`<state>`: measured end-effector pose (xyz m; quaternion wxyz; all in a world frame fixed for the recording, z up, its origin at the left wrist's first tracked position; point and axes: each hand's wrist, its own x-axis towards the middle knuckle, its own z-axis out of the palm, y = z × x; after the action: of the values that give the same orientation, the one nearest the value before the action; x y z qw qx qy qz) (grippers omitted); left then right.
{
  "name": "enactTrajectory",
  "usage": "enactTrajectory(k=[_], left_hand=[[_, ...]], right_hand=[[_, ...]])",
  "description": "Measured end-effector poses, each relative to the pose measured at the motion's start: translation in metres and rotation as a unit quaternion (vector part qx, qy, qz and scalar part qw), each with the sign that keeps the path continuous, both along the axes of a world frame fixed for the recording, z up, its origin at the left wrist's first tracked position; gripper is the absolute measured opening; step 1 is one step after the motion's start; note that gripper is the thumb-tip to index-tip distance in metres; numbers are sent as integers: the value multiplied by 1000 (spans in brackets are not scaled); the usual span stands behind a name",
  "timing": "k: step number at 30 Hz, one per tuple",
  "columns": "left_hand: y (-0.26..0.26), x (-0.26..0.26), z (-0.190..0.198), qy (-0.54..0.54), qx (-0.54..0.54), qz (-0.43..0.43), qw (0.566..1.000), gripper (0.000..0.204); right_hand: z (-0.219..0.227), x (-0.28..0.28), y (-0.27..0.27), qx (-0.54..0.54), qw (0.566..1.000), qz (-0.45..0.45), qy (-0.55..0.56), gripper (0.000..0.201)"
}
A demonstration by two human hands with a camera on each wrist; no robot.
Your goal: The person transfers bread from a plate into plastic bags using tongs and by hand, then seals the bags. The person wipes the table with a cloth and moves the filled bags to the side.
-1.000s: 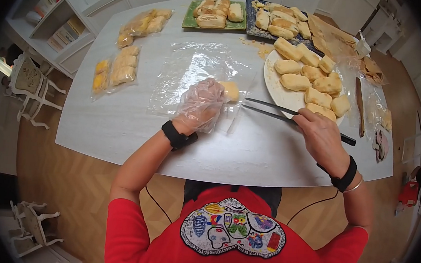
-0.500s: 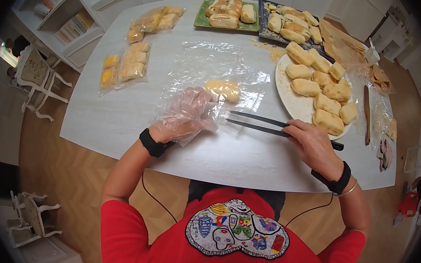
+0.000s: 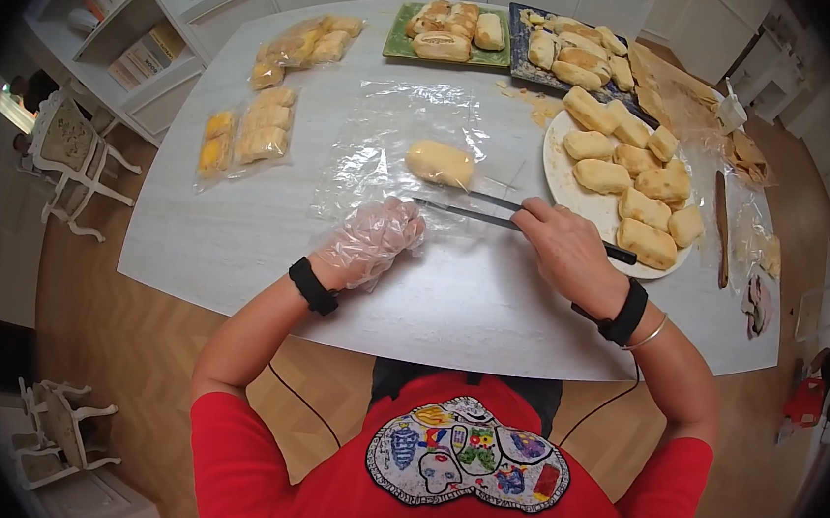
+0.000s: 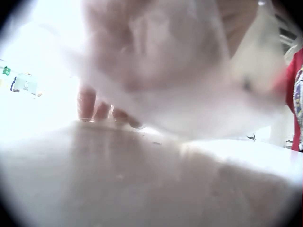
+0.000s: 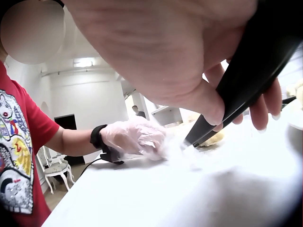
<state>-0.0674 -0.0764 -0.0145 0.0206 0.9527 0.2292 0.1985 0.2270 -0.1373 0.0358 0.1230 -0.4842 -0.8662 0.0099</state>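
Note:
A pale yellow bread roll (image 3: 440,164) lies within the outline of a clear plastic bag (image 3: 370,147) spread on the table. My left hand (image 3: 374,241), in a thin clear plastic glove, is at the near edge of the bag, its curled fingers gripping the film. Black tongs (image 3: 575,236) are in my bare right hand (image 3: 573,258), their tips reaching left over the bag between the roll and the gloved fingers. In the right wrist view, the tongs (image 5: 236,90) point toward the gloved left hand (image 5: 135,136). Blurred glove plastic (image 4: 156,71) covers much of the left wrist view.
A white plate (image 3: 564,188) piled with rolls stands to the right. Behind are a green tray (image 3: 394,50) and a dark blue tray (image 3: 520,56) with more bread. Bagged bread (image 3: 265,126) lies on the left. A brown stick (image 3: 721,227) lies right of the plate.
My left hand has drawn back from the roll to the bag's near edge. The tongs have moved left with my right hand, and their tips are now close to the left fingers.

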Motion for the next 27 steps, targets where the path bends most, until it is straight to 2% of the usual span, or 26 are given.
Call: enactTrajectory(k=[3,4,6,8,12,14,15,16,18,19,21,22,24,25,27], left_hand=[[-4,3,10,11,-18,3,1000,8],[-9,5,19,-21,-99,25,995,4],[-10,5,20,-52,-179,46,981,1],[-5,2,12,7,-73,22,997,8],[-3,0,5,8,-86,29,996,17],[-7,4,15,28,-56,65,996,22],[-12,4,24,68,-58,97,991,25],[-9,3,31,61,-59,75,994,25],[1,9,41,36,-141,87,986,21],[2,19,45,32,-145,69,987,21],[4,35,52,-10,-171,178,969,30],[4,42,50,-12,-173,169,970,30],[2,55,46,-94,-74,76,990,50],[3,60,45,-98,-75,70,990,50],[6,64,41,53,-151,61,985,63]], right_hand=[[-1,-1,14,27,999,-30,11,25],[-1,1,18,27,999,-31,11,25],[-3,6,24,21,999,-28,35,24],[4,7,16,12,998,-34,48,23],[16,20,-10,-1,998,-42,55,23],[26,31,-23,0,996,-62,58,23],[33,39,-32,-26,996,-70,51,22],[41,47,-42,-52,995,-80,43,21],[57,65,-55,-34,992,-115,40,20],[65,74,-61,-15,991,-125,45,20],[82,99,-70,35,985,-168,1,19],[89,113,-75,67,980,-186,-23,18],[108,138,-88,84,969,-215,-89,18],[113,147,-95,97,968,-220,-76,21],[125,162,-112,67,961,-245,-107,19]])
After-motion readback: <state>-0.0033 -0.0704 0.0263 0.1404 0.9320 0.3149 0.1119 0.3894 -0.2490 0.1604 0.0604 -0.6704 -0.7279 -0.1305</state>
